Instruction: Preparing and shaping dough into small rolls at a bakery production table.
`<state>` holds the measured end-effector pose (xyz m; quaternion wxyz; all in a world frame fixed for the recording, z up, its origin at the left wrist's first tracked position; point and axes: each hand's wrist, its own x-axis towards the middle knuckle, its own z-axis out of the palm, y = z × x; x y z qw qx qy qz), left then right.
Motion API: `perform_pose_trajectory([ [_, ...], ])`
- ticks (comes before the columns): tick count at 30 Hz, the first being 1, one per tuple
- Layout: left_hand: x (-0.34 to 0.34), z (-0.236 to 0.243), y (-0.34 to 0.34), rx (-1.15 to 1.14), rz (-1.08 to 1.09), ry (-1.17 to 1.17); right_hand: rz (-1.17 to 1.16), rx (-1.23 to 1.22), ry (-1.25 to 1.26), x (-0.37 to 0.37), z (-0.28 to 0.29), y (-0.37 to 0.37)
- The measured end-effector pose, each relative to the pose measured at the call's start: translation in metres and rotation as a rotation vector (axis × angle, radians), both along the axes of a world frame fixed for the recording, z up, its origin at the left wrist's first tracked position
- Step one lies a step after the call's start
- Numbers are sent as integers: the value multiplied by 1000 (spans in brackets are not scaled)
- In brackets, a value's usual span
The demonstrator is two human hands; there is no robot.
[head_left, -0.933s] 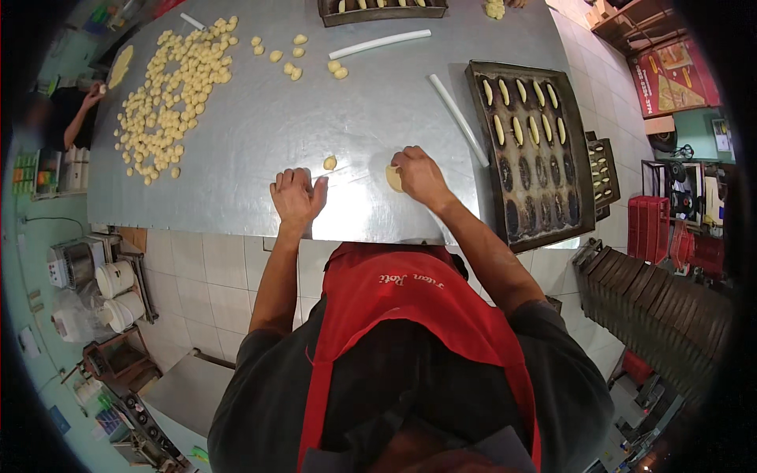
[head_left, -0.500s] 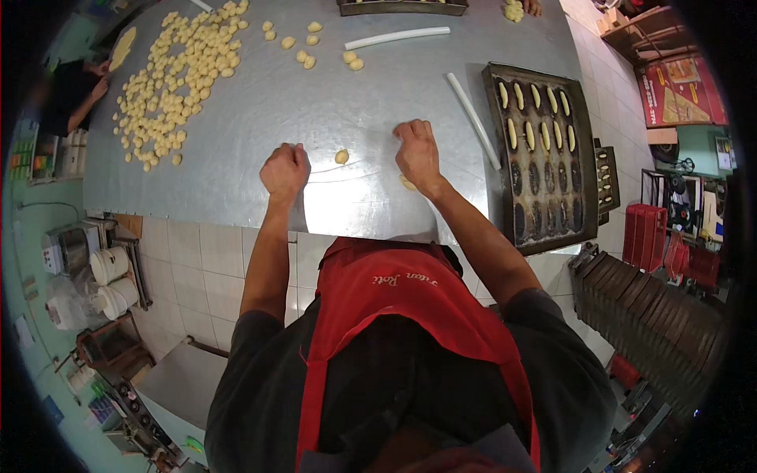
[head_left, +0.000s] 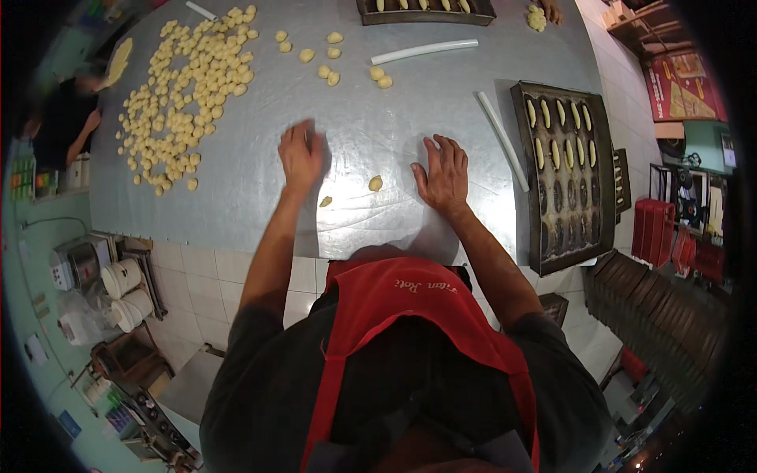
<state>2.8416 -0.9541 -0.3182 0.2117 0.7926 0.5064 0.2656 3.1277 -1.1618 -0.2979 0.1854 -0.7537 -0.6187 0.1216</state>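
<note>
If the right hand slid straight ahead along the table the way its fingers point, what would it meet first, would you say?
The right hand lies flat, fingers pointing away and slightly left. The bare table lies ahead for a long stretch; then probably the two dough balls or the white rod beyond, though the fisheye bends the line.

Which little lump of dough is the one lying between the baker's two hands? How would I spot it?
Start at the big grey metal table and find the person's left hand and right hand pressed flat on it. Between them, nearer the right hand, lies a round dough piece. It sits alone, rounder than the small dough scrap beside it, and far from the dough pile at the upper left.
</note>
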Motion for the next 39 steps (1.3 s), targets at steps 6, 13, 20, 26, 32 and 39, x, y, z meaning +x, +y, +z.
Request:
perform_pose_trajectory([
  [6,87,-13,120,-42,181,137,119,35,208,-19,27,-73],
  [13,94,-23,78,-74,158,-161,-78,97,120,20,23,-124],
  [20,71,-3,61,-298,176,-17,-773,833,489,119,107,-147],
  [26,68,-13,73,-47,89,57,-629,-359,-103,194,34,-206],
  [32,92,6,-30,-65,91,81,-416,329,237,147,50,-128],
  [39,191,41,-227,-257,-300,-99,-359,216,-11,141,-19,-53],
])
